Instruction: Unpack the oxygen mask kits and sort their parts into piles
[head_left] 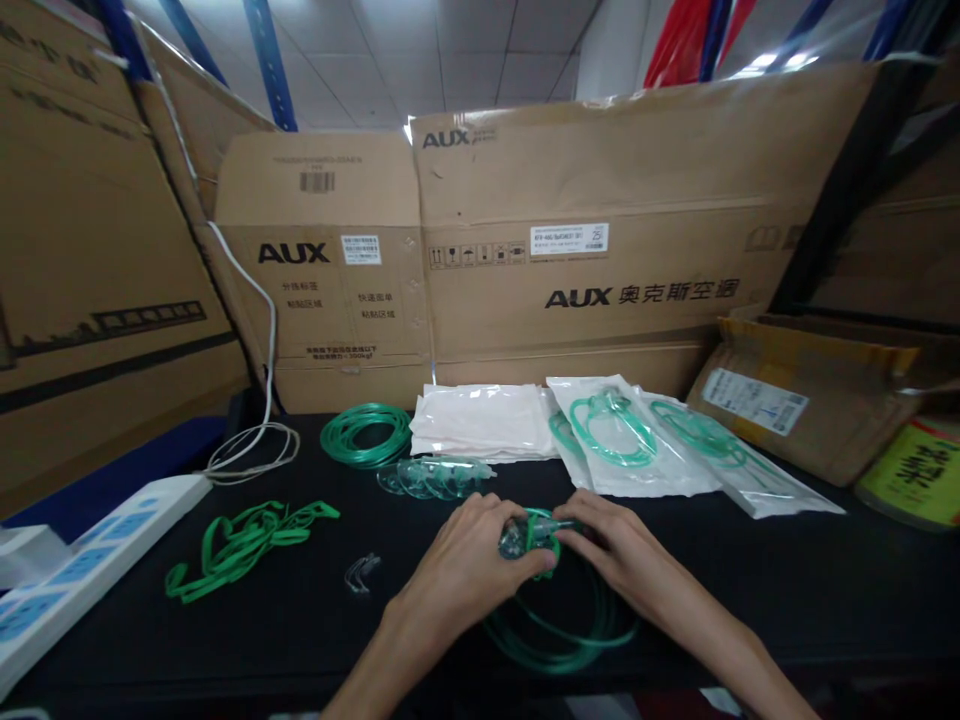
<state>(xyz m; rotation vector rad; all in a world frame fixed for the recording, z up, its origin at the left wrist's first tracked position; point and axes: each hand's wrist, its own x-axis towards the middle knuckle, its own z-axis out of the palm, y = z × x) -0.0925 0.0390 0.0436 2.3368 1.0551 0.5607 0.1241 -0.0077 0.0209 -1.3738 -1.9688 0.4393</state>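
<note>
My left hand (465, 560) and my right hand (611, 550) meet at the middle of the black table (787, 590), both closed on a clear mask with a green strap (531, 535). A coil of green tubing (559, 635) lies under and just in front of my hands. Behind them rests a row of clear masks (431, 477), with another green tubing coil (366, 435) at its left. A loose pile of green elastic straps (244, 545) lies to the left, and a small clear clip (361, 573) sits near my left wrist.
Sealed bags with green tubing (630, 435) and a stack of empty white bags (484, 420) lie at the back. AUX cardboard boxes (600, 240) wall the rear. A white power strip (90, 565) and white cable (251, 450) are at left, a brown box (802, 400) at right.
</note>
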